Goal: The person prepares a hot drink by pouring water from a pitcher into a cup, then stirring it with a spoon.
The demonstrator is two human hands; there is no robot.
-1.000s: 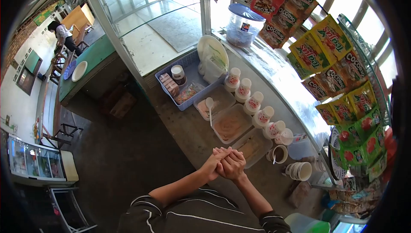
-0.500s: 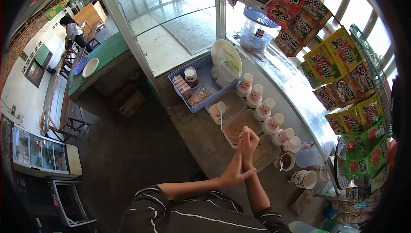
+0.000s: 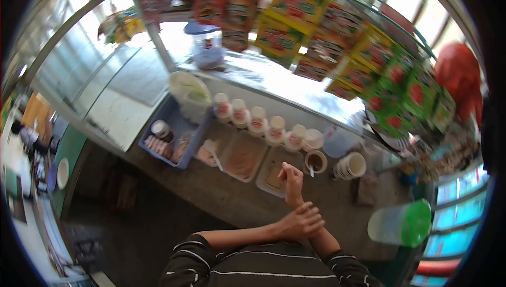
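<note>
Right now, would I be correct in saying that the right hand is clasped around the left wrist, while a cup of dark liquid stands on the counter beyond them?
Not quite: the head view shows the left hand clasped around the right wrist, not the other way round. The cup of dark liquid does stand on the counter beyond them.

White-striped black shirt point(image 3: 263, 264)

Window light glares white across the metal ledge point(image 3: 295, 93) (the floor stays dim); blur softens everything, edges bending.
</note>
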